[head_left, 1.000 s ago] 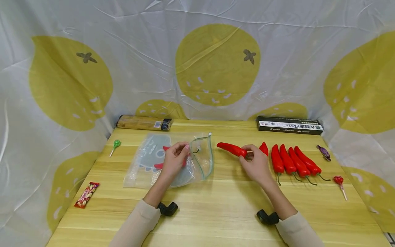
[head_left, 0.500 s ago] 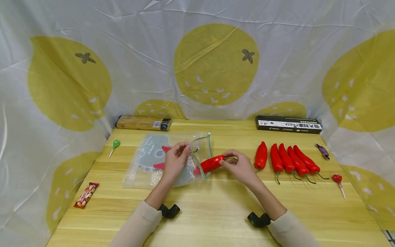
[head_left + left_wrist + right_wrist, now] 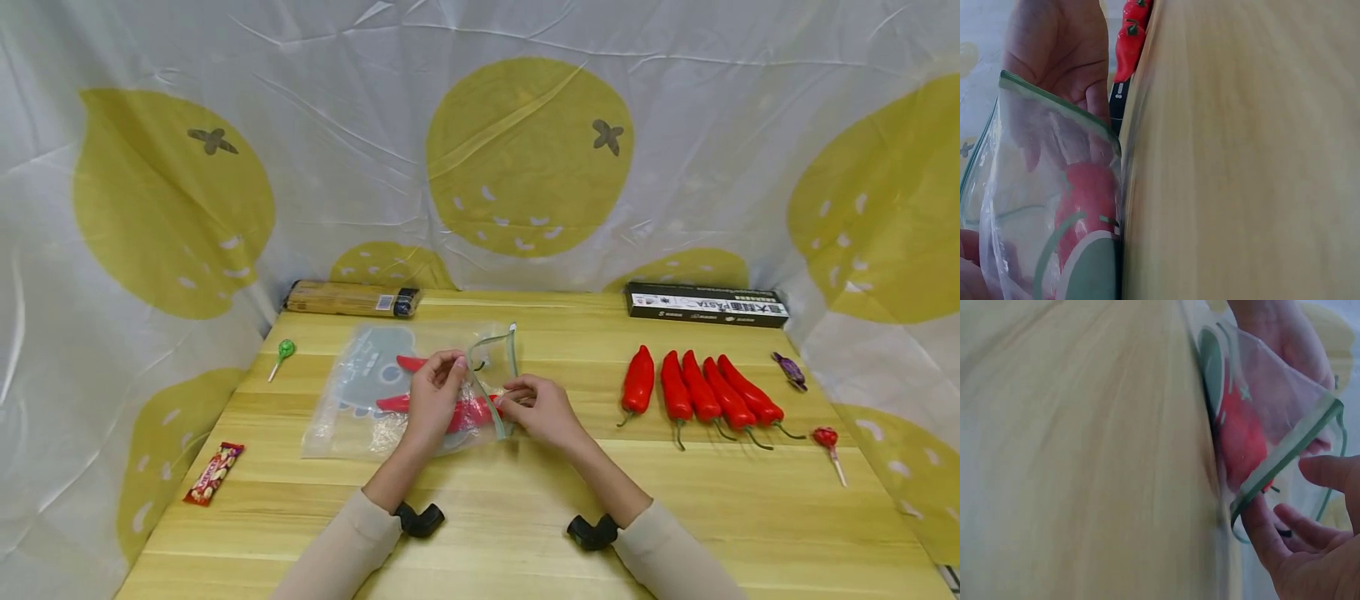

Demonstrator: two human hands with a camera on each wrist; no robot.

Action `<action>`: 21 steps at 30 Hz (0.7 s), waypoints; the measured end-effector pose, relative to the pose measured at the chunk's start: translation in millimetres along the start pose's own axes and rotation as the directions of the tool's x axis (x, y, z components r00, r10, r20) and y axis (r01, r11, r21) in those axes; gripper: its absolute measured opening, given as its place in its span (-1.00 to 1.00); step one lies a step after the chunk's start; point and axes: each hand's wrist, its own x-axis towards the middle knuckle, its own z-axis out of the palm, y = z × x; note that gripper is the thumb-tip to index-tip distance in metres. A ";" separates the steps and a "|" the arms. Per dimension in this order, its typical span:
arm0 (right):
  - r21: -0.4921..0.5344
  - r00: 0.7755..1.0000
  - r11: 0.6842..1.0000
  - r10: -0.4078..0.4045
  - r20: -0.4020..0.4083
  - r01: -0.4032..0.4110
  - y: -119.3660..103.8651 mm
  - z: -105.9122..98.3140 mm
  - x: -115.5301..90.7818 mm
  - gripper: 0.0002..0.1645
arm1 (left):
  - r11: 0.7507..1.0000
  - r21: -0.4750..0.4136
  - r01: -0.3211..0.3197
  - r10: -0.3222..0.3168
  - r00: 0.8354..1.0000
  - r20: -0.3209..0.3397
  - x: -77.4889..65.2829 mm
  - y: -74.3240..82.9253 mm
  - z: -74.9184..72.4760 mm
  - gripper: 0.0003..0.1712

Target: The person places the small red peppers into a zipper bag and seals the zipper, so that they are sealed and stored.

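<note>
A clear zip bag (image 3: 322, 429) with a green-edged mouth and a grey-blue cartoon print lies left of centre, its mouth held apart toward the right. My left hand (image 3: 437, 387) pinches its upper layer near the mouth. Inside are red chili peppers (image 3: 396, 403), partly hidden by that hand. At the mouth is my right hand (image 3: 543, 408), its fingertips just within the opening by the stem end of a chili pepper (image 3: 1241, 437). In the right wrist view the thumb (image 3: 1329, 472) stands apart from the fingers. Through the plastic, the left wrist view shows extended fingers over a pepper (image 3: 1088, 194).
Several red chili peppers (image 3: 705, 387) lie in a row at right. A pasta box (image 3: 705, 305) and a noodle pack (image 3: 348, 298) line the back. Lollipops (image 3: 286, 350), a purple wrapped candy (image 3: 789, 371) and a red snack bar (image 3: 213, 473) lie along the sides.
My right hand has carried a chili pepper leftward into the bag's mouth, and its fingers have parted from it. My left hand has stayed on the bag.
</note>
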 end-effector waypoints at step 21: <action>0.248 0.999 0.969 0.002 0.037 -0.011 -2.5 -30.2 -28.0 -0.41 | 0.998 -0.049 0.047 -0.045 0.999 0.028 2.3 -1.4 -1.7 -0.68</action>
